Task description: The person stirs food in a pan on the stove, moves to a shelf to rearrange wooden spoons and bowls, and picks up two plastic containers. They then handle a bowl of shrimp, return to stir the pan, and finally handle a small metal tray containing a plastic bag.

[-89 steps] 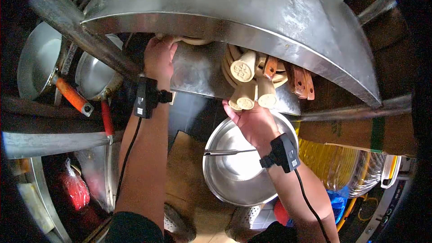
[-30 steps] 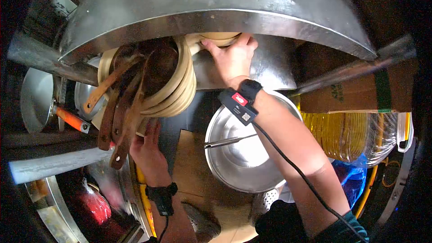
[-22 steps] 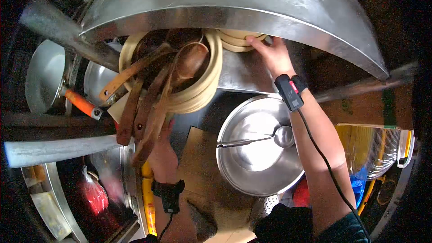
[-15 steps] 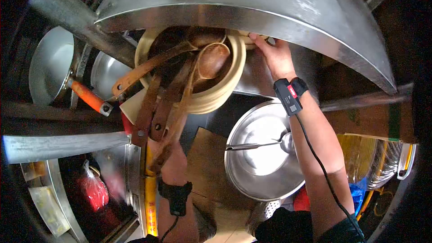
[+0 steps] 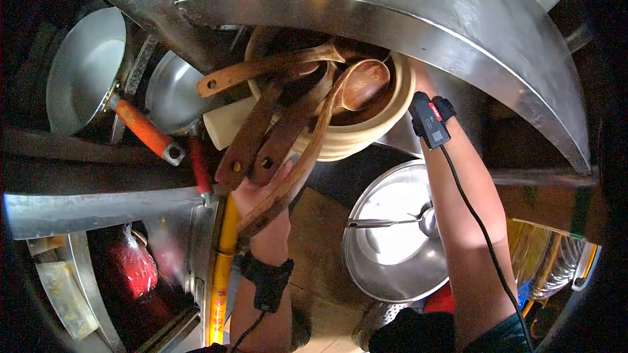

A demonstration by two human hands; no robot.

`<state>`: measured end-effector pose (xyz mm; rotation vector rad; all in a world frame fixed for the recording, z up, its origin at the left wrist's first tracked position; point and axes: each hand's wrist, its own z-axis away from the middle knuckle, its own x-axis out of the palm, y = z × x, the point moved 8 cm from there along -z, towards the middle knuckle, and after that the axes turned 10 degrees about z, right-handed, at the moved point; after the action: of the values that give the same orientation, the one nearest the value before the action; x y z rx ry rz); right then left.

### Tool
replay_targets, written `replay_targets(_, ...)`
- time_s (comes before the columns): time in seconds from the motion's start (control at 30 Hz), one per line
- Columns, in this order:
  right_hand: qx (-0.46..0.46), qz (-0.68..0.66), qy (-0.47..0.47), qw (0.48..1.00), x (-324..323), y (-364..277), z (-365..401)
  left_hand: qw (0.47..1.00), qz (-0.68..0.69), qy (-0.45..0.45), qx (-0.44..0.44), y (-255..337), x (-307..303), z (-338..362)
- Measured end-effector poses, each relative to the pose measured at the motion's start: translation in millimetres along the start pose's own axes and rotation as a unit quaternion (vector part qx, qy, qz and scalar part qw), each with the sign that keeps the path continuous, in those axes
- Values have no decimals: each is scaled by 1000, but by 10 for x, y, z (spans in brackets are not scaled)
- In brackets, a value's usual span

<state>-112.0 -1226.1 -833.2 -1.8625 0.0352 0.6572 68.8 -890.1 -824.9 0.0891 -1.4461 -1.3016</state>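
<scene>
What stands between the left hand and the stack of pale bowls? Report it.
Nothing visible. The left hand holds the wooden ladle handles sticking out of the stack of pale bowls, from below. The right hand reaches behind the stack, mostly hidden by its rim.

Black left wrist strap (image 5: 267, 279), red-marked black right wrist unit (image 5: 430, 117), black cable (image 5: 477, 222), teal sleeve (image 5: 500, 340).

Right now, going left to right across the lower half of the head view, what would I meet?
Red plastic bag, long yellow pole, left hand gripping brown wooden ladle handles, round shiny steel basin.
</scene>
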Motion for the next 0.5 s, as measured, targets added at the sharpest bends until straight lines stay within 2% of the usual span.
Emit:
replay_targets(0.03,0,-1,-1,1000,22,84,-11,999,42,9,-1,-5,19,-5)
replay_targets(0.13,77,-22,66,995,-94,286,23,996,85,15,-1,-50,113,-48)
replay_targets(0.2,67,-70,42,994,-44,162,47,996,85,11,-1,-99,125,-77)
replay_targets(0.27,79,42,-23,996,-48,145,29,984,-165,-38,60,-81,121,-139)
replay_targets(0.3,80,98,-56,990,-50,140,22,974,-218,-16,59,-19,278,-76)
replay_targets(0.33,89,132,-71,985,-125,61,97,974,-217,-23,53,-57,287,-79)
replay_targets(0.37,94,159,-74,980,-206,-34,238,989,-137,-20,49,-68,230,-113)
replay_targets(0.43,111,49,3,993,-463,-469,675,999,-2,-5,40,-64,243,-134)
replay_targets(0.47,111,-8,32,993,-474,-628,939,999,-4,-5,35,-53,262,-117)
replay_targets(0.5,105,-40,45,993,-445,-770,1185,994,-87,-19,56,-14,314,-113)
